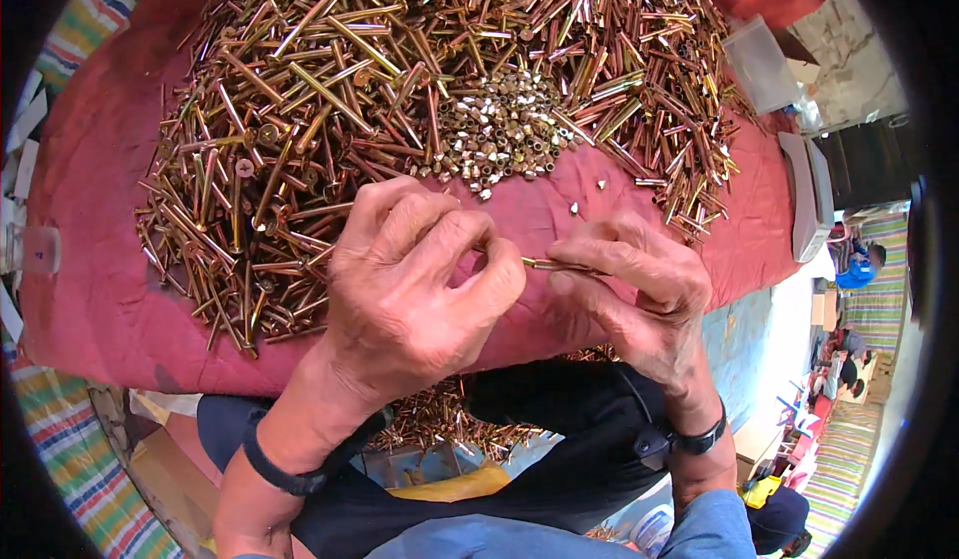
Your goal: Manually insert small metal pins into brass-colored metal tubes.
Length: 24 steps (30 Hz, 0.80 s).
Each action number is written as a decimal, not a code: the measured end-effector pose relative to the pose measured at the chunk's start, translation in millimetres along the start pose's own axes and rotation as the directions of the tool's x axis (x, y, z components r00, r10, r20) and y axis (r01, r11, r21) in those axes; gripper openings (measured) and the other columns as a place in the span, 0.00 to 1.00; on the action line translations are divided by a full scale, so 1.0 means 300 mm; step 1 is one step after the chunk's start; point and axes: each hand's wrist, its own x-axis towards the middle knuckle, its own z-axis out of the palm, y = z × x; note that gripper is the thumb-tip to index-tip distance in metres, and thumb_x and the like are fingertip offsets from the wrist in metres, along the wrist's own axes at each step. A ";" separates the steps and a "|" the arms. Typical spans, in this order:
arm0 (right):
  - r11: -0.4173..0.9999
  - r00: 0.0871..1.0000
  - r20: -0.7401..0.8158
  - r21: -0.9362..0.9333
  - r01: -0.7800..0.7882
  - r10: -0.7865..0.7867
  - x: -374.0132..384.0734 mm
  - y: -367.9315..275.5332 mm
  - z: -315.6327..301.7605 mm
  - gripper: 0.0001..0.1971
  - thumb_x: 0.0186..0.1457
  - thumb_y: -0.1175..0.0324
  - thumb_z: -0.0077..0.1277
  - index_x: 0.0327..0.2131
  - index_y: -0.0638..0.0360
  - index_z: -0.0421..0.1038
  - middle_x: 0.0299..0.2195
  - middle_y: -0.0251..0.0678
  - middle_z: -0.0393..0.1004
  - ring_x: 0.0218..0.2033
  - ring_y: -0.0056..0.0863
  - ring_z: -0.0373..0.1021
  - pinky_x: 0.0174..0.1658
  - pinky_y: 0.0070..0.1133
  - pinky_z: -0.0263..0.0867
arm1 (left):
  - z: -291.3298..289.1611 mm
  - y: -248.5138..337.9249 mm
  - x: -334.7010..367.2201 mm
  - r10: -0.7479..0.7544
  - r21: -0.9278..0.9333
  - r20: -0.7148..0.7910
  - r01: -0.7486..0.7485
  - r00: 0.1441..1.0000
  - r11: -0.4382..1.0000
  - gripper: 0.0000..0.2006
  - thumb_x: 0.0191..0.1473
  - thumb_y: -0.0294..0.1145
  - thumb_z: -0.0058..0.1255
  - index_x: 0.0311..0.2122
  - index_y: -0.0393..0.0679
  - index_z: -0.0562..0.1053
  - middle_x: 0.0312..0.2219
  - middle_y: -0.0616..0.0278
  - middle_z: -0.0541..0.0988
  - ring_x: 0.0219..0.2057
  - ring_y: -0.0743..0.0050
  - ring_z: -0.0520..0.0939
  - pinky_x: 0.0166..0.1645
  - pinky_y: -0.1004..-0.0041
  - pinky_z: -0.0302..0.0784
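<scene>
Close together over the near part of the red cloth, my two hands meet at a thin brass-coloured metal rod. The thumb and index finger of my left hand pinch its left end. My right hand grips the other end between thumb and fingers, which hide much of it. Whether it is a screw, a sleeve or both joined I cannot tell. Just beyond my hands lies a heap of small metal cone nuts. Long countersunk screws are piled to the left, and thin metal sleeves to the right.
The red cloth covers the padded work surface. Two loose nuts lie near my right hand. A clear plastic container and a white tray stand at the right edge. More metal pieces lie below, between my legs. Other people are far right.
</scene>
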 end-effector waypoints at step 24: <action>0.966 0.954 0.148 0.035 0.257 -0.260 0.041 -0.052 0.052 0.09 0.46 0.74 0.61 0.34 0.55 0.79 0.29 0.36 0.77 0.34 0.37 0.77 0.34 0.25 0.73 | -0.047 0.090 -0.029 -0.203 -0.318 0.947 0.644 0.248 -0.696 0.20 0.68 0.45 0.41 0.43 0.35 0.74 0.22 0.58 0.78 0.10 0.82 0.71 0.11 0.82 0.60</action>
